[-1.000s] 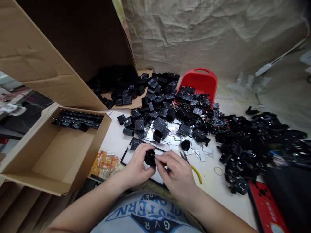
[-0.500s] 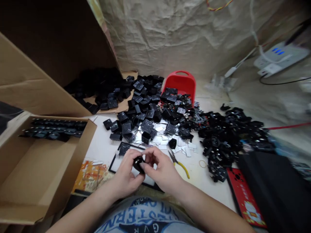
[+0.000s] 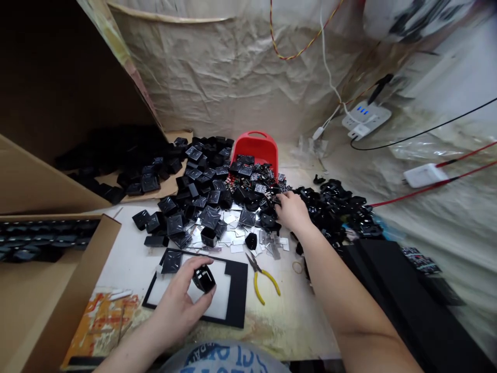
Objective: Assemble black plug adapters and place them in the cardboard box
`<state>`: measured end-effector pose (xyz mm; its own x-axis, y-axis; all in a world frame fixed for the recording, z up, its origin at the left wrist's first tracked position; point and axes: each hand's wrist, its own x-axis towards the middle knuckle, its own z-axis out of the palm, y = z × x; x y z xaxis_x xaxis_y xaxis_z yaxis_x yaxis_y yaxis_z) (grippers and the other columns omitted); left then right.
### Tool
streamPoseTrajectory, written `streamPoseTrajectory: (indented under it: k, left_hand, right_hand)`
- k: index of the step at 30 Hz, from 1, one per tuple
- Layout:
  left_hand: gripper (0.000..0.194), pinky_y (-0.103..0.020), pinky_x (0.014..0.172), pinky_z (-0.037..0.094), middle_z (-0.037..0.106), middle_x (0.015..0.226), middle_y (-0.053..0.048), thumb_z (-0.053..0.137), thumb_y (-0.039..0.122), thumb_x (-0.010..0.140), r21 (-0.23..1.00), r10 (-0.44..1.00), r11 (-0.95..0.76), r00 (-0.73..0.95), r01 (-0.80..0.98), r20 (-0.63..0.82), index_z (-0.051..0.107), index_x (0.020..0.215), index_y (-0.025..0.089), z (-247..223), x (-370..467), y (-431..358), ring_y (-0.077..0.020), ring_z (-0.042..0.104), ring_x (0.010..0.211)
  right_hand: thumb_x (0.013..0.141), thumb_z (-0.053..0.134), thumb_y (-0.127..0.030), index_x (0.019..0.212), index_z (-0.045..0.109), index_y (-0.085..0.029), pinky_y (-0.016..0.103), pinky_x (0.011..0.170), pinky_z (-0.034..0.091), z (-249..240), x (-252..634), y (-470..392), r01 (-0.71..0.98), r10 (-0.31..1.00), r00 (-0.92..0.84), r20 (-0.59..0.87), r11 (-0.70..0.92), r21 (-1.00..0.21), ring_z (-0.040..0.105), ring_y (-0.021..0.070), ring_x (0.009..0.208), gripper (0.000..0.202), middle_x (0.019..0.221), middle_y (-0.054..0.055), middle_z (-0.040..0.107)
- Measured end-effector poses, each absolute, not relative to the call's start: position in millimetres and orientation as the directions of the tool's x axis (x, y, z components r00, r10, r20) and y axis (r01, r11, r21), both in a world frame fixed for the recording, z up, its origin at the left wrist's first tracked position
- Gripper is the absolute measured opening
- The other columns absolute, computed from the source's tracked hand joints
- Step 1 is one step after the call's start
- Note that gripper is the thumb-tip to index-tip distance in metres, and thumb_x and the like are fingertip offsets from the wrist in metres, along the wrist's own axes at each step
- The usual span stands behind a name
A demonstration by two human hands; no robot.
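My left hand holds a hollow black plastic housing between thumb and fingers, its open side facing right. It hangs over a black frame with a white middle. Reaching to the back, my right hand has its fingertips in the heap of small electronic parts; what they touch or pinch is hidden. Yellow-handled pliers lie on the table between the two hands. Black square housings and thin silvery plates spread behind the frame.
A red scoop stands at the back, behind the parts. An open cardboard box holding rows of black pieces is at the left. Black parts are heaped on the right, near a long black block. A power strip sits at upper right.
My right hand has left the black housing and moved up and right to the small parts. My left hand keeps the housing. The camera view has turned to the right.
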<state>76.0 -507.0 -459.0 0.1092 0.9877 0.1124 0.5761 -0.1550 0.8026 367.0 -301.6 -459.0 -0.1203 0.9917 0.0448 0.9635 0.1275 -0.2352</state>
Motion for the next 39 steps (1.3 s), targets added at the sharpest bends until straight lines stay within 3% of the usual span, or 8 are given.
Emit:
streamPoseTrajectory:
  k: [5,11,15,20,27,32,36,39]
  left_hand:
    - [0.035,-0.040,0.096,0.052,0.062,0.118,-0.009,0.060,0.025,0.085,0.835,0.993,-0.122,0.068,0.536,0.101,0.052,0.119,0.024,-461.8,79.3,-508.3,-0.0241,0.062,0.109]
    - [0.034,-0.038,0.095,0.050,0.061,0.116,-0.009,0.059,0.027,0.085,0.842,0.999,-0.042,0.039,0.538,0.025,0.051,0.118,0.023,-465.5,72.2,-507.0,-0.0228,0.062,0.106]
    - [0.034,-0.038,0.095,0.050,0.061,0.115,-0.008,0.059,0.027,0.084,0.844,0.998,-0.063,0.058,0.533,0.038,0.051,0.118,0.024,-464.4,78.3,-506.4,-0.0231,0.062,0.106]
    - [0.034,-0.038,0.098,0.046,0.060,0.117,-0.007,0.058,0.025,0.085,0.846,0.996,-0.074,0.078,0.529,0.038,0.050,0.118,0.025,-462.2,76.3,-510.9,-0.0226,0.059,0.110]
    - [0.037,-0.032,0.087,0.046,0.058,0.103,-0.003,0.060,0.026,0.082,0.918,0.992,0.126,-0.038,0.376,-0.121,0.045,0.115,0.024,-470.2,69.1,-504.8,-0.0181,0.059,0.092]
    - [0.028,-0.026,0.070,0.042,0.058,0.085,0.000,0.066,0.038,0.078,0.959,0.976,0.211,0.010,0.190,-0.217,0.057,0.097,0.020,-469.8,71.6,-489.9,-0.0151,0.052,0.076]
    - [0.046,-0.025,0.061,0.038,0.057,0.061,-0.002,0.058,0.057,0.081,0.925,0.926,0.376,0.023,-0.059,-0.376,0.065,0.067,0.014,-461.7,76.0,-481.8,-0.0145,0.051,0.063]
    - [0.045,-0.025,0.058,0.039,0.062,0.061,-0.004,0.069,0.057,0.072,0.822,0.858,0.513,0.162,-0.246,-0.487,0.071,0.072,0.012,-456.0,81.3,-480.3,-0.0138,0.053,0.059]
  right_hand:
    - [0.083,0.060,-0.020,0.113,0.065,-0.010,0.041,0.090,0.041,-465.6,366.1,-296.1,0.987,0.988,-0.144,-0.053,0.140,-0.081,0.053,0.0335,0.112,0.033,0.119,0.021,0.057]
    - [0.075,0.069,-0.033,0.100,0.069,-0.016,0.038,0.084,0.043,-455.4,376.8,-293.6,0.992,0.990,-0.116,-0.084,0.112,-0.050,0.057,0.0304,0.101,0.031,0.106,0.014,0.061]
    - [0.089,0.052,-0.034,0.106,0.069,-0.016,0.039,0.089,0.041,-458.6,358.1,-274.3,0.991,0.996,-0.086,0.013,0.087,-0.103,0.055,0.0297,0.107,0.030,0.111,0.016,0.060]
    - [0.080,0.065,-0.028,0.093,0.071,-0.016,0.048,0.092,0.039,-472.2,344.6,-267.1,0.973,0.993,-0.073,0.090,0.091,-0.213,0.051,0.0356,0.112,0.019,0.113,0.017,0.060]
    - [0.078,0.066,-0.029,0.085,0.064,-0.019,0.033,0.079,0.048,-472.2,365.0,-293.7,0.869,0.976,-0.115,0.187,0.190,-0.456,0.062,0.0204,0.088,0.012,0.099,0.006,0.063]
    - [0.074,0.072,-0.035,0.070,0.057,-0.021,0.036,0.071,0.050,-463.7,358.5,-311.7,0.823,0.956,-0.138,0.259,0.257,-0.507,0.061,0.0224,0.079,0.021,0.086,0.005,0.061]
    - [0.083,0.068,-0.030,0.079,0.058,-0.021,0.035,0.073,0.055,-455.9,320.4,-363.5,0.511,0.804,-0.431,0.409,0.591,-0.624,0.064,0.0216,0.091,0.014,0.102,0.008,0.062]
    - [0.089,0.060,-0.019,0.093,0.059,-0.023,0.034,0.083,0.056,-453.2,291.0,-411.0,0.213,0.562,-0.672,0.482,0.770,-0.601,0.063,0.0193,0.101,0.006,0.108,0.009,0.062]
